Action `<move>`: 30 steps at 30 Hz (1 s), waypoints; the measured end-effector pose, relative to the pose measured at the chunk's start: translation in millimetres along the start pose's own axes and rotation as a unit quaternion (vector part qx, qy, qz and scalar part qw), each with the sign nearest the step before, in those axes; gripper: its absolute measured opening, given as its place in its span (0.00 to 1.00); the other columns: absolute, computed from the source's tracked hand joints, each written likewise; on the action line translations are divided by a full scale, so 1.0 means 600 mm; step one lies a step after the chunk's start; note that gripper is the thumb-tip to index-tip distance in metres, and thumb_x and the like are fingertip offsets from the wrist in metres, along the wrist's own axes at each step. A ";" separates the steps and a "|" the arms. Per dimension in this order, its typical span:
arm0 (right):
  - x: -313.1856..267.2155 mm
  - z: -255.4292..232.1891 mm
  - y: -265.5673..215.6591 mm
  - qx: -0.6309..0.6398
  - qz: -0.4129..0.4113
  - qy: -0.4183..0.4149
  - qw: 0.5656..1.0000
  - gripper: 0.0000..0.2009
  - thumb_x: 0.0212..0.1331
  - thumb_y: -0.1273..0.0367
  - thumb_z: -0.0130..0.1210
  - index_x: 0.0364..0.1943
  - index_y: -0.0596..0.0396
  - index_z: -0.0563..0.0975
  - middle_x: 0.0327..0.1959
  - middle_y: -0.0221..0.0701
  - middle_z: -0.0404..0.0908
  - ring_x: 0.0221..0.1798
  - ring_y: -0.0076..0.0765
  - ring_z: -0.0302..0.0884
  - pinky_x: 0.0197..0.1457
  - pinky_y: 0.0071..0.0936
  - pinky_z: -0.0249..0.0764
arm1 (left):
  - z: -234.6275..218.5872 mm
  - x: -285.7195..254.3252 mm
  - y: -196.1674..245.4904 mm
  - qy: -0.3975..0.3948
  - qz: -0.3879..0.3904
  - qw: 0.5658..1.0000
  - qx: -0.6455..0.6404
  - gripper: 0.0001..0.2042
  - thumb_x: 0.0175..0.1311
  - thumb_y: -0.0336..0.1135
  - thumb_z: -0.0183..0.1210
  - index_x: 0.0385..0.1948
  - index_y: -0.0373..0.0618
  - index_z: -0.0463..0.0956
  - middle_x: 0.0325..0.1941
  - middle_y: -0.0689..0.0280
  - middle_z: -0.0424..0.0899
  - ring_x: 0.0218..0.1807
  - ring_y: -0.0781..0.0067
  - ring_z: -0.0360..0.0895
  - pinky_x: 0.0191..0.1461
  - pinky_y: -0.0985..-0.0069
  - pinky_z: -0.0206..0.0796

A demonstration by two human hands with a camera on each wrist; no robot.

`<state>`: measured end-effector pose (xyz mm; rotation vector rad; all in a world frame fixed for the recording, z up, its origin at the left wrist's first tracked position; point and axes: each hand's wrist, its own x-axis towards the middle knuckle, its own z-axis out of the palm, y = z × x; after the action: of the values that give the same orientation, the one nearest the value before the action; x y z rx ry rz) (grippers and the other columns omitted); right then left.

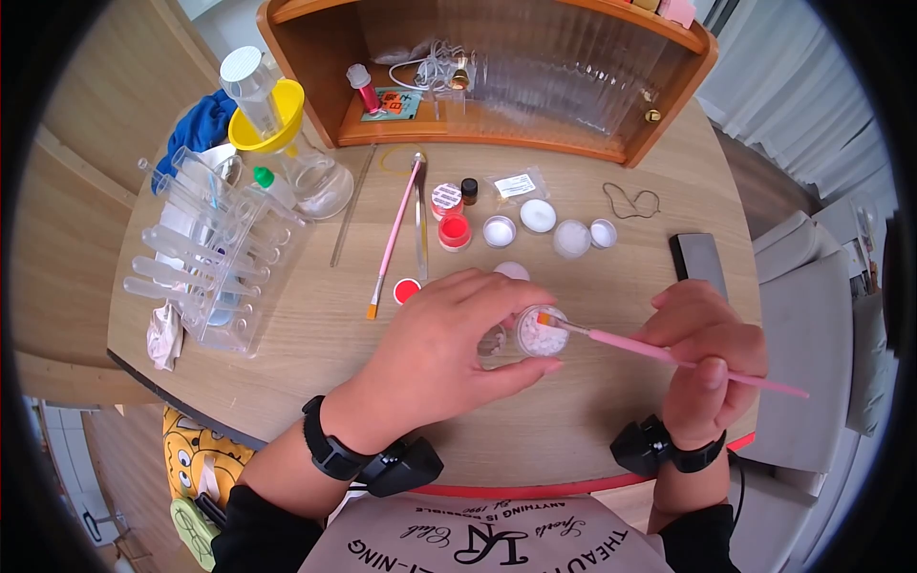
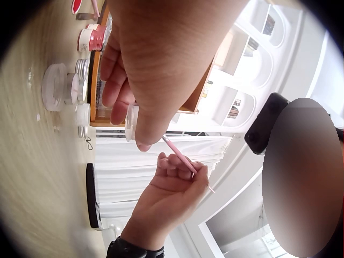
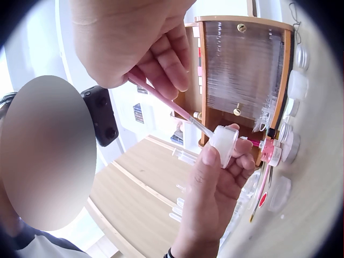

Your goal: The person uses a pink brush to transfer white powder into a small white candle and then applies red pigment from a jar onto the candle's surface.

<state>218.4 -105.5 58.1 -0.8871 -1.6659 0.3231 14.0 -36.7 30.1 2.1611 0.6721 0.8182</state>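
The left hand (image 1: pixel 435 349) pinches a small clear jar (image 1: pixel 542 331) holding white, crumbly contents, raised off the table as the right wrist view shows. Between the thumb and fingers of the right hand (image 1: pixel 709 358) is a pink-handled brush (image 1: pixel 650 350); its orange bristles are at the jar's mouth, over the contents. In the right wrist view the jar (image 3: pixel 223 144) is tilted, with the brush (image 3: pixel 172 109) reaching it from the upper left. Beneath the left hand, a clear round container (image 1: pixel 492 341) is partly covered.
Small jars and lids, including a red jar (image 1: pixel 455 231) and a white one (image 1: pixel 572 239), stand beyond the hands. A second brush (image 1: pixel 394 244) lies to their left, near a test-tube rack (image 1: pixel 229 301). A wooden cabinet (image 1: pixel 487 151) stands behind; a dark-edged box (image 1: pixel 700 265) lies right.
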 end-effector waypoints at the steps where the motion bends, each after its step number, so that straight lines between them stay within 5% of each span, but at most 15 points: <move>1: -0.001 0.001 0.000 -0.003 0.003 0.010 1.000 0.12 0.59 0.63 0.47 0.24 0.55 0.72 0.23 0.35 0.80 0.24 0.38 0.73 0.39 0.37 0.71 | 0.000 0.000 0.000 0.000 0.000 1.000 0.000 0.22 0.39 0.30 0.69 0.41 0.44 0.76 0.33 0.65 0.78 0.34 0.67 0.73 0.38 0.75 0.66; 30: -0.001 0.003 0.002 -0.018 -0.005 -0.006 1.000 0.10 0.59 0.64 0.47 0.27 0.55 0.71 0.23 0.36 0.80 0.23 0.38 0.73 0.38 0.37 0.72 | 0.000 0.000 0.001 0.001 0.000 1.000 0.002 0.21 0.39 0.30 0.69 0.40 0.43 0.76 0.33 0.65 0.78 0.34 0.68 0.73 0.39 0.75 0.66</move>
<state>217.4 -104.4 56.3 -0.9041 -1.6916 0.2927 14.1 -36.8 30.7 2.1642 0.6762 0.8198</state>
